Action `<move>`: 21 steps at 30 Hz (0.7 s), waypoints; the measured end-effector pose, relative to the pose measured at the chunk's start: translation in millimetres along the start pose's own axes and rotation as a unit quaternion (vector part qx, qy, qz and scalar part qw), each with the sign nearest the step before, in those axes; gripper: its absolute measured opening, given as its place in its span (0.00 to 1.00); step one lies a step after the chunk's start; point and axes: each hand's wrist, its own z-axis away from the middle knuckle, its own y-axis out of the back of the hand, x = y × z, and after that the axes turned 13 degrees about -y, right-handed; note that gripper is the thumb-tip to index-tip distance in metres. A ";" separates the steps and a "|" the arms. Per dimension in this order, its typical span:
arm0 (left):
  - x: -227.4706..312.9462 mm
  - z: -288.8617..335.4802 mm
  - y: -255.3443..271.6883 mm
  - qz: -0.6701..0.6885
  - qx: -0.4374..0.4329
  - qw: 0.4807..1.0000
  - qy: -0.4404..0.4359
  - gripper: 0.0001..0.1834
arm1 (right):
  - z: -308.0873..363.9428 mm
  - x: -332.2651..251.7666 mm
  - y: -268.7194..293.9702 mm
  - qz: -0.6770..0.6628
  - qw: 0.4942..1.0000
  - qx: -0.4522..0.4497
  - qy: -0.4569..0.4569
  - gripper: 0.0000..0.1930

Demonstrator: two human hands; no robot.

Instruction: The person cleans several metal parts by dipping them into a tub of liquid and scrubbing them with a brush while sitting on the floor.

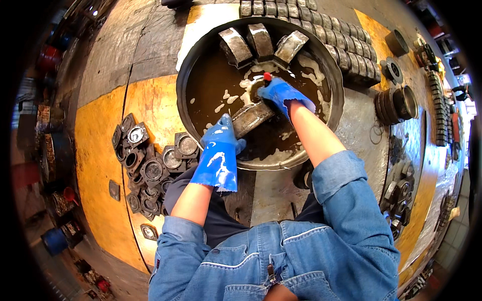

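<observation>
A wide round metal basin (183, 103) of brown, foamy water lies in front of me. My left hand (221, 131), in a blue rubber glove, is closed on the near-left end of a curved metal block (251, 119) held over the water. My right hand (281, 94), gloved the same way, is closed round a dark tool with a red end (267, 77), at the far end of that block. The tool's working part is mostly hidden, so its kind is unclear. Several similar curved blocks (261, 42) rest against the basin's far wall, partly in the water.
Rows of metal blocks (346, 47) stand beyond the basin at the right. A heap of square metal parts with round recesses (153, 170) lies at the left. Dark rings (396, 105) and a short cylinder (396, 42) stand on the right; more parts (401, 193) lie nearer.
</observation>
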 end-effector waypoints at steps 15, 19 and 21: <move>6.0 -29.4 -11.6 -0.053 0.044 0.995 -0.071 0.43 | -19.5 38.7 -35.7 0.215 0.965 0.131 0.073 0.19; 2.6 -30.2 -2.5 0.106 0.140 0.984 0.021 0.37 | 30.1 53.6 -25.8 0.154 0.980 0.096 0.086 0.19; -13.2 -63.4 -33.3 0.025 0.193 0.978 -0.078 0.31 | 28.5 72.3 -36.1 0.255 0.961 0.084 0.063 0.17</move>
